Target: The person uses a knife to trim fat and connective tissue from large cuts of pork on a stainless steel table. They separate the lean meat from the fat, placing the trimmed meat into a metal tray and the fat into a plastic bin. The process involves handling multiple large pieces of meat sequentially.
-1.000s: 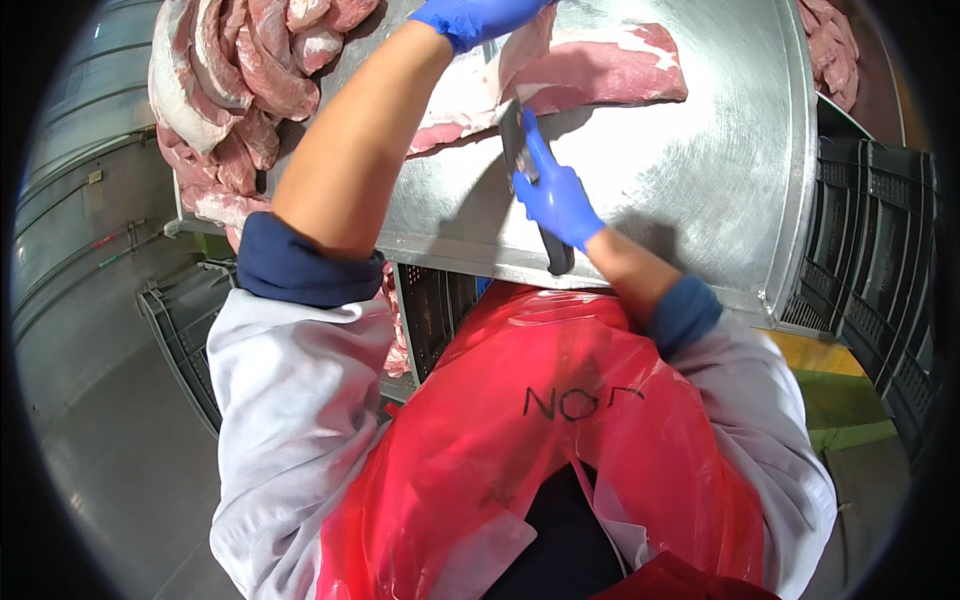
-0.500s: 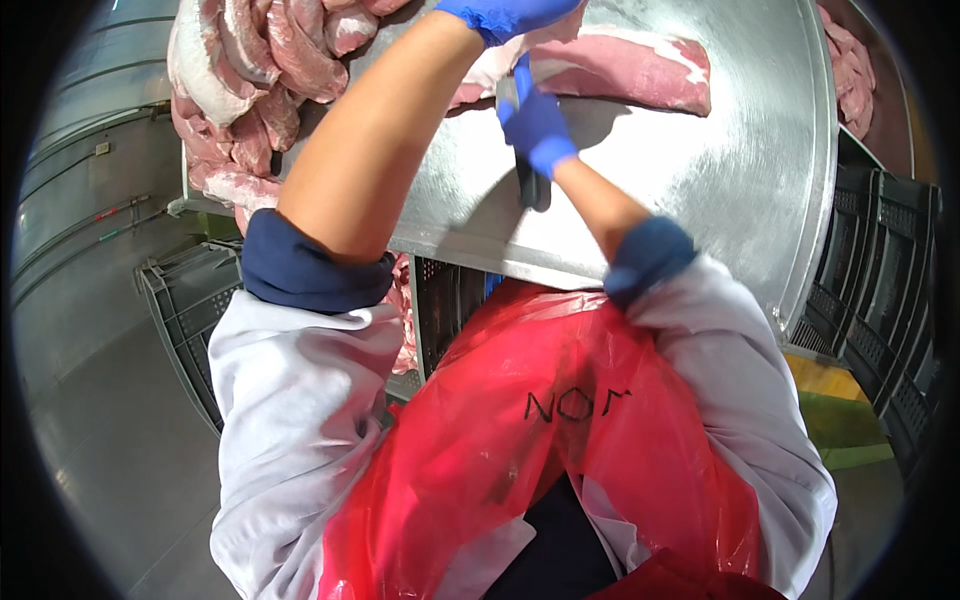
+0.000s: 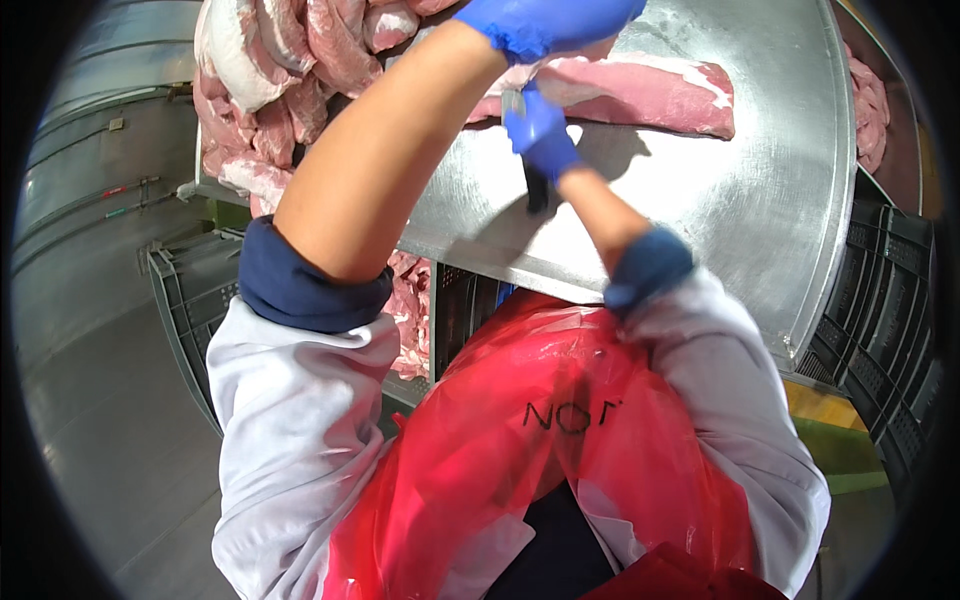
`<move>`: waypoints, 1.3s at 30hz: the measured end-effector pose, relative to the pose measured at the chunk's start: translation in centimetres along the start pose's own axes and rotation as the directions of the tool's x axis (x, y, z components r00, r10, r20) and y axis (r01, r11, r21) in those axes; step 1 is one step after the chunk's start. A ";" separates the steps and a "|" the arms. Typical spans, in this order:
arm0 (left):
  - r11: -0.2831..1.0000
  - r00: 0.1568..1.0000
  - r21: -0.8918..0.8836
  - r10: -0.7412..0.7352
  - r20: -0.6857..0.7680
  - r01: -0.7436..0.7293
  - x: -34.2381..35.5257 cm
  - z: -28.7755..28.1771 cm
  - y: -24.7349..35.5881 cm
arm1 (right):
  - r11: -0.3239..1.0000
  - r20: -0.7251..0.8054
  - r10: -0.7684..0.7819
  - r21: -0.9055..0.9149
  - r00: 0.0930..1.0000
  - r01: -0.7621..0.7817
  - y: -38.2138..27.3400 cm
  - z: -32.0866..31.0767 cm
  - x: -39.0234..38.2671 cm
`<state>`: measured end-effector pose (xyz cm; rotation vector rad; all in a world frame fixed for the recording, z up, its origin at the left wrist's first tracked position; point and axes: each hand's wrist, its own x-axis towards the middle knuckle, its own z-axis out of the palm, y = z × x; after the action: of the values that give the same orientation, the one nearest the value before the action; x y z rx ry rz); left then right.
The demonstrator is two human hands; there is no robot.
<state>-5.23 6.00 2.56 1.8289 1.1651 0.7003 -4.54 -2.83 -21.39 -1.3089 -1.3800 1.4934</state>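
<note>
Clearly, your right hand (image 3: pixel 543 130) is wrapped around the knife (image 3: pixel 537 192) beside the meat slab (image 3: pixel 640 97), which lies back from the near edge of the surface (image 3: pixel 740 200). Your left hand (image 3: pixel 560 25) is over the slab, its grip impossible to tell; meat pieces (image 3: pixel 270 60) heap toward the left edge.

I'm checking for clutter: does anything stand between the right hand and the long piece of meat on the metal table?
Nothing visible does: the right hand, gripping the knife, is at the near edge of the meat. Beyond it, the left hand hides part of the meat from this view.
</note>
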 end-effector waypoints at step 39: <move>0.955 0.929 -0.140 0.211 -0.304 -0.262 -1.1 -13.2 18.9 | 0.831 0.372 -0.174 0.552 0.912 -0.067 -6.4 4.5 -1.9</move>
<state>-7.83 5.44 25.54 1.7718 1.0284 1.2048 -9.25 -4.62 -15.08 -0.5995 -1.0703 2.0129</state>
